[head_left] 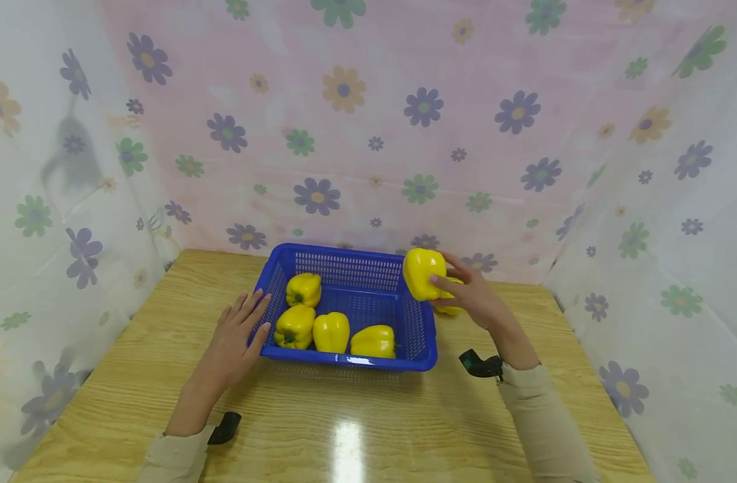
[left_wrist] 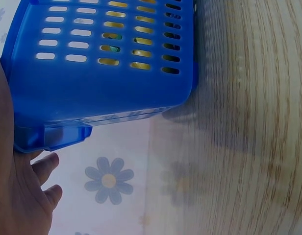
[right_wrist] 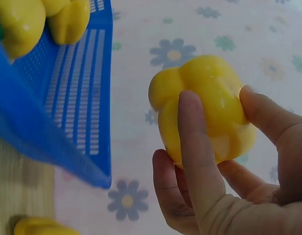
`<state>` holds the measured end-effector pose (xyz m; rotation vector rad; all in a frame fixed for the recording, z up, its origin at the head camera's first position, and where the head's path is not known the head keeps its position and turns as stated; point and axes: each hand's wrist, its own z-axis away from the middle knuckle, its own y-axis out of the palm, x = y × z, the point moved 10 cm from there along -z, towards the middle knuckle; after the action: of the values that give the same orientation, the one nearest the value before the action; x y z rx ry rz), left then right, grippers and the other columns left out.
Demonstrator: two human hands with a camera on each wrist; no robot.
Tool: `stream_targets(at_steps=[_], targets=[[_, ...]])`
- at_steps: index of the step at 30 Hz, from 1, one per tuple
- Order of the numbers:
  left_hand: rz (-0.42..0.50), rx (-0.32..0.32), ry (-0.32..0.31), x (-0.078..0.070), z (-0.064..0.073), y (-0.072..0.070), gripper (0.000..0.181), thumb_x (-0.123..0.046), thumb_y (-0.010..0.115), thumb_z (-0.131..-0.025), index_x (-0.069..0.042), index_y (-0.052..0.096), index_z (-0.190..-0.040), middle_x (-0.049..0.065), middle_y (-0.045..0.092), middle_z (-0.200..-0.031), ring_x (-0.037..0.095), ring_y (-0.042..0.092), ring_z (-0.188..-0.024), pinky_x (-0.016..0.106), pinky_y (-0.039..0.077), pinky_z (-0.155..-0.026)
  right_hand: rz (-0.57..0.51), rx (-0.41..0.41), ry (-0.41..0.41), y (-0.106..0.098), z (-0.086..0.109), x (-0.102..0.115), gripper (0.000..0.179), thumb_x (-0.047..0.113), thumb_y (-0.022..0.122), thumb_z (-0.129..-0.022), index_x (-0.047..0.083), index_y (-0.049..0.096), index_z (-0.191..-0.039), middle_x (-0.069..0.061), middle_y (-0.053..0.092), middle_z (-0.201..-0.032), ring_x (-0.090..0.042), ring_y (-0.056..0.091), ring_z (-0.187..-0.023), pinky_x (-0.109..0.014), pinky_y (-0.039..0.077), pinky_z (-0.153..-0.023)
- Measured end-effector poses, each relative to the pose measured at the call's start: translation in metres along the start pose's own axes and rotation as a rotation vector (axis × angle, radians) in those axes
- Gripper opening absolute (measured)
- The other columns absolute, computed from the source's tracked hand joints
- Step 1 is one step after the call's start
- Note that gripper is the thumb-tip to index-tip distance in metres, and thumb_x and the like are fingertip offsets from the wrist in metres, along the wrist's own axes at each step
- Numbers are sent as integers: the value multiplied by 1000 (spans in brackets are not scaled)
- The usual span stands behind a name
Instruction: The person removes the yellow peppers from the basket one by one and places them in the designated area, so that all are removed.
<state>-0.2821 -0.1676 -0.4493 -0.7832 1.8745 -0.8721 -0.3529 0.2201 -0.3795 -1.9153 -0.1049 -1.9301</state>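
Note:
My right hand (head_left: 475,295) holds a yellow bell pepper (head_left: 420,274) up at the right end of a blue plastic basket (head_left: 320,357). In the right wrist view, thumb and fingers wrap around this pepper (right_wrist: 210,98), clear of the basket wall. Several more yellow bell peppers lie inside the basket, among them one at the front left (head_left: 295,327) and one on its side (head_left: 373,341). At the basket's left rim my left hand (head_left: 232,342) rests with its fingers extended. From the left wrist, the slotted end wall (left_wrist: 92,88) shows close beside that hand.
Another yellow bell pepper (head_left: 449,310) sits on the wooden table (head_left: 320,416) right of the basket, partly hidden behind my right hand. Flower-patterned curtains (head_left: 368,174) close off the back and both sides.

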Motion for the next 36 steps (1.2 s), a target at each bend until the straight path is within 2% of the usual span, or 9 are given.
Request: stream_targets(at_steps=[5,13,23,27,31,34,36], targets=[[-14,1,2,-2,2,1,54,-30,44,-109,-2,39,-156,23,32,-163,51,20,-151,71,16,-118,-3,-33,-13,-25,9,-13,70,20,58,-105,14,20,-164,-30,29,-157,-13,66,-109,-36,60,-89],[-16,11,-6,-2,2,2,54,-30,43,-110,-4,38,-157,21,30,-164,48,18,-153,69,13,-120,-3,-101,-15,-73,26,-40,75,22,54,-107,7,8,-165,-35,22,-156,-2,64,-106,-30,60,-88],[-33,-4,5,-5,2,-1,54,-30,44,-109,-4,39,-156,21,32,-163,48,20,-152,69,15,-119,8,-145,24,-131,45,-95,71,19,51,-108,7,9,-164,-27,33,-148,-2,67,-104,-33,59,-90],[-33,0,1,-4,2,-1,54,-30,44,-109,-4,39,-157,22,31,-163,48,20,-152,69,14,-119,27,-151,43,-145,48,-117,72,20,51,-108,6,9,-164,-15,42,-140,-3,68,-103,-34,59,-90],[-27,16,-11,-2,1,1,55,-31,43,-110,-5,37,-157,20,30,-165,47,17,-153,68,12,-121,50,-149,64,-153,48,-132,72,23,51,-108,7,10,-164,-23,40,-144,-1,66,-104,-32,59,-91],[-25,19,-11,-2,1,1,55,-32,42,-110,-5,37,-157,20,29,-165,47,17,-153,68,12,-121,53,-139,81,-155,48,-139,72,23,50,-108,6,9,-164,-35,26,-154,1,65,-104,-32,59,-91],[-23,18,-9,-2,1,1,55,-32,42,-110,-4,38,-157,20,29,-165,47,17,-153,68,12,-121,47,-128,86,-155,47,-143,73,22,50,-108,5,6,-164,-38,23,-155,1,65,-104,-33,59,-91]])
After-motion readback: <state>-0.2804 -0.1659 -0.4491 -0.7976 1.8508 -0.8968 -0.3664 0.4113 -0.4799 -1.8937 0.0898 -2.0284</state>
